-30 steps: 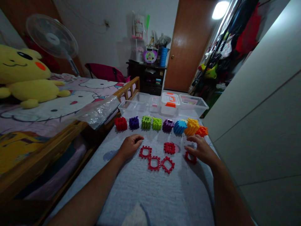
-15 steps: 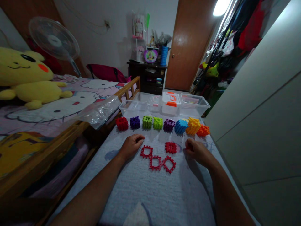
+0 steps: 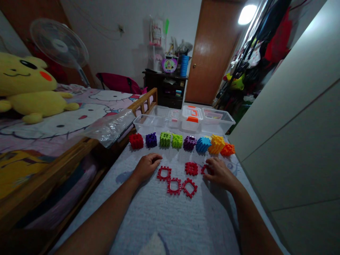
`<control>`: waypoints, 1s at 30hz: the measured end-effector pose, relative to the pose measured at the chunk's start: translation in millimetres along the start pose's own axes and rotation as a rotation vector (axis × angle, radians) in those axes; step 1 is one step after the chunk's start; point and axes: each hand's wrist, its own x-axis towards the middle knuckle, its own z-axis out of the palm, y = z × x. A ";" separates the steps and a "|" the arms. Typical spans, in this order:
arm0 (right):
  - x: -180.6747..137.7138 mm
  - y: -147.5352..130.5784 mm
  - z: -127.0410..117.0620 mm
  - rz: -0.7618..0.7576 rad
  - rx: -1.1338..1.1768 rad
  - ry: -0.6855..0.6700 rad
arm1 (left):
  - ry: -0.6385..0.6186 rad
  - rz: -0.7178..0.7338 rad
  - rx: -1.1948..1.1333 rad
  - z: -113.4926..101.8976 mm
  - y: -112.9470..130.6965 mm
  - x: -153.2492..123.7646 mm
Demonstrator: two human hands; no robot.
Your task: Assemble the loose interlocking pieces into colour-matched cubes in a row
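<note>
Several flat red interlocking tiles (image 3: 174, 185) lie on a pale blanket (image 3: 170, 216) in front of me. My left hand (image 3: 146, 165) rests on the blanket with curled fingers, just left of the nearest red tile (image 3: 164, 173), holding nothing. My right hand (image 3: 219, 171) presses on another red tile (image 3: 204, 169), fingers bent over it, beside a filled red tile (image 3: 191, 168). Behind the tiles stands a row of assembled cubes: red (image 3: 136, 140), purple (image 3: 151, 139), green (image 3: 165, 139), lime (image 3: 176, 140), purple (image 3: 189, 142), blue (image 3: 203, 144), yellow (image 3: 217, 143) and orange (image 3: 227, 149).
Clear plastic bins (image 3: 218, 120) and a white box with an orange latch (image 3: 191, 118) stand behind the cubes. A wooden bed rail (image 3: 79, 150) and crumpled plastic bag (image 3: 110, 126) lie at left, a white cabinet wall (image 3: 292, 117) at right. A yellow plush (image 3: 29, 88) and fan (image 3: 58, 44) sit beyond.
My right hand picked up a red tile from the right side and moved it left, setting it down next to the filled red tile. My left hand stayed put.
</note>
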 end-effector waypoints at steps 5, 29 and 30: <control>2.5 -1.3 3.0 0.034 -0.010 -0.022 | 0.004 -0.003 -0.015 -0.7 3.2 -0.9; 16.3 -30.9 41.6 -0.153 0.198 0.089 | 0.021 0.075 0.066 1.1 13.1 -5.5; 17.8 -32.5 42.8 -0.152 0.207 0.095 | 0.019 0.085 0.074 1.3 17.5 -6.5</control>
